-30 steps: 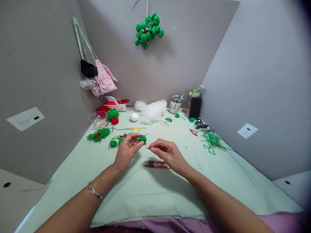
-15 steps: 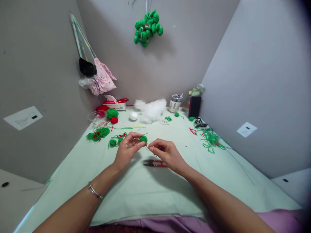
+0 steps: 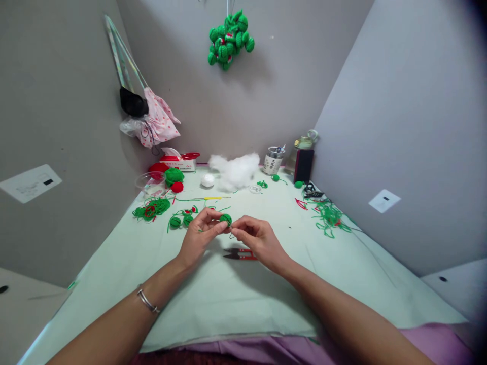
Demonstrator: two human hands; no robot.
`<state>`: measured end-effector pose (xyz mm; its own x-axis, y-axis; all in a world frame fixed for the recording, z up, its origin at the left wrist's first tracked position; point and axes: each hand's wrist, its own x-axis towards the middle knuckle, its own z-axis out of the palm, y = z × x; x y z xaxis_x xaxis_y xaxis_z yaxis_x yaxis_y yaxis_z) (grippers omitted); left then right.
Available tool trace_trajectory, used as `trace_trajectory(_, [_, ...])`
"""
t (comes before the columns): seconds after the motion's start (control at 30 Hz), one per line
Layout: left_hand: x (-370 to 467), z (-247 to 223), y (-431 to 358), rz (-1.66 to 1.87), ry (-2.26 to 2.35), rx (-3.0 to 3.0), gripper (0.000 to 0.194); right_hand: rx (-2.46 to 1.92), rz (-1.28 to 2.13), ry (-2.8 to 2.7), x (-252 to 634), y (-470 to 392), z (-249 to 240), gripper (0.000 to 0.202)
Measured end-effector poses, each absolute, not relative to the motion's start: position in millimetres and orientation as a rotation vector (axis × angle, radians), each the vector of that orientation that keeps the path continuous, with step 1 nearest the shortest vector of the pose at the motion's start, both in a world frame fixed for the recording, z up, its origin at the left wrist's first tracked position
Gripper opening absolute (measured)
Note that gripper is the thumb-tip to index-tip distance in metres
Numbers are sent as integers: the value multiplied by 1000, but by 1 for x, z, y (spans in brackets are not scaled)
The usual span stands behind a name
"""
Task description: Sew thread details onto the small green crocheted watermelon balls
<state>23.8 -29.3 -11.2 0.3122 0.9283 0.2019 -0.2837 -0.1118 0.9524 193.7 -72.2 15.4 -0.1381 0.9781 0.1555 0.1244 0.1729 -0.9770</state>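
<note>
Between the thumb and fingers of my left hand point(image 3: 201, 230) is a small green crocheted ball point(image 3: 225, 219). Close beside it, my right hand point(image 3: 256, 234) pinches a thin dark thread point(image 3: 231, 235) at the ball's lower right side. Whether a needle is also in those fingertips I cannot make out. Below my right hand lies a pair of red-handled thread snips point(image 3: 238, 254), its handle end partly covered by the hand. To the left of my left hand are more green crocheted balls point(image 3: 175, 222) and small red-and-white pieces.
White stuffing point(image 3: 238, 171) lies at the back. A yellow-handled crochet hook point(image 3: 213, 198) is beyond my hands. Yarn scraps form piles at left point(image 3: 151, 208) and right point(image 3: 330, 220). A pen tin point(image 3: 273, 162) and a dark phone-like slab point(image 3: 303, 166) stand at back right.
The right fingertips have come slightly closer to the green ball, and the thread loop beneath has shifted. The whole view has moved a little; both hands keep their hold.
</note>
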Motion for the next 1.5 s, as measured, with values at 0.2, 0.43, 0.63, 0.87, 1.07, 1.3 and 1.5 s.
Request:
trace_trajectory(0.2, [26,-9,-32,1164,680,1249,27,-1099,1076,-1488,194,-72,15,24])
trace_trajectory(0.43, [26,-7,-33,1197,750,1306,28,-1122,1186,-1439,198,-66,13,22])
trace_trajectory(0.63, [25,-10,-30,1213,816,1410,24,-995,1259,-1443,197,-60,7,24])
trace_trajectory(0.87, [28,-15,-31,1125,813,1473,23,-1123,998,-1670,207,-61,15,20])
trace_trajectory(1.07, [29,-13,-33,1026,761,1561,17,-1150,743,-1747,209,-60,19,12])
trace_trajectory(1.3, [33,-14,-40,879,781,1575,18,-1043,1015,-1264,232,-52,37,23])
trace_trajectory(1.5, [30,-14,-39,822,765,1622,21,-905,1615,-1174,239,-53,41,30])
